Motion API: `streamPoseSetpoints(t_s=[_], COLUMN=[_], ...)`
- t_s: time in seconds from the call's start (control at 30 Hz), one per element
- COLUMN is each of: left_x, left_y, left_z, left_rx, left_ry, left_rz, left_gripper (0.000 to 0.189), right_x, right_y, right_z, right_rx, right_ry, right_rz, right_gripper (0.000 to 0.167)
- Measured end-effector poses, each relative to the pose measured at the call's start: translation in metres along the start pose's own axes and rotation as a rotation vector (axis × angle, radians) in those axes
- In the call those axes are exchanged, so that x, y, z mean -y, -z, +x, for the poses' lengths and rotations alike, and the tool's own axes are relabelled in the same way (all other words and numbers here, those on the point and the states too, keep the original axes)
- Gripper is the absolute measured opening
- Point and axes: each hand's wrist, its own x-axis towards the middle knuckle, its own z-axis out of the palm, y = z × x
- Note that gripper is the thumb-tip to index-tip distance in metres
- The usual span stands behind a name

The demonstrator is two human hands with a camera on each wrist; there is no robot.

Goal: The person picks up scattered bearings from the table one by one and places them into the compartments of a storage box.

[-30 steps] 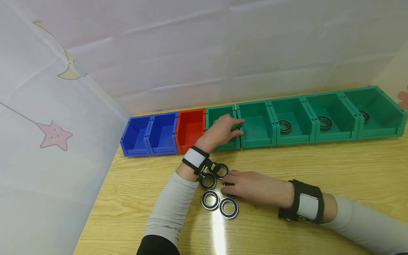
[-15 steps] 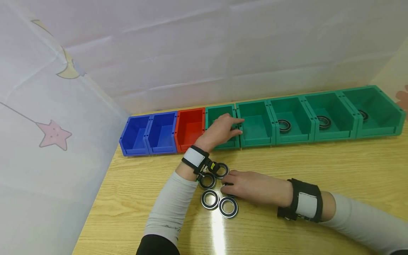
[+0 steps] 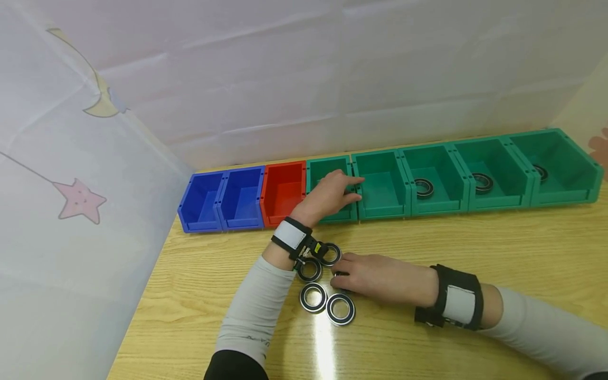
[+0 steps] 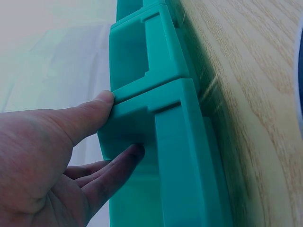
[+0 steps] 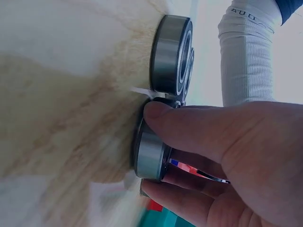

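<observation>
My left hand point(image 3: 330, 196) is over the leftmost green bin point(image 3: 342, 216), its fingers spread and no object visible in it. In the left wrist view the thumb of my left hand point(image 4: 52, 156) lies at the rim beside the neighbouring bin, while the other fingers reach into the bin opening point(image 4: 137, 184). On the table my right hand point(image 3: 380, 277) pinches a ball bearing point(image 5: 151, 151) between thumb and fingers, and its far side is covered. Close by lie other bearings: one point(image 3: 313, 298), a second point(image 3: 340, 309), and two more near my left wrist, the upper partly hidden by the wrist strap.
Along the wall runs a row of bins: two blue bins point(image 3: 201, 203), a red bin point(image 3: 284, 192) and several green ones. Single bearings sit in the three rightmost green bins, such as this bearing point(image 3: 424, 188). The wooden table point(image 3: 199, 306) extends in front.
</observation>
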Motion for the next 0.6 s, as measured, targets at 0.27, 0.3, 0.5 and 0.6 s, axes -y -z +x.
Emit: streamPoseSetpoints(t_s=[0.27, 0.3, 0.5, 0.6], left_x=[0.0, 0.0, -0.001, 0.0], left_y=[0.0, 0.0, 0.0, -0.001], left_z=[0.0, 0.0, -0.001, -0.001], left_rx=[0.005, 0.005, 0.001, -0.001], left_ry=[0.006, 0.006, 0.002, -0.001], left_rz=[0.007, 0.003, 0.0, 0.005], left_gripper=[0.051, 0.051, 0.051, 0.051], right_x=[-0.003, -0.003, -0.003, -0.003], right_y=[0.008, 0.009, 0.013, 0.017], right_z=[-0.004, -0.005, -0.007, -0.008], right_rx=[-0.042, -0.048, -0.07, -0.067], right_ry=[0.008, 0.012, 0.016, 0.008], right_rz=[-0.018, -0.021, -0.002, 0.008], right_gripper=[0.031, 0.03, 0.032, 0.034])
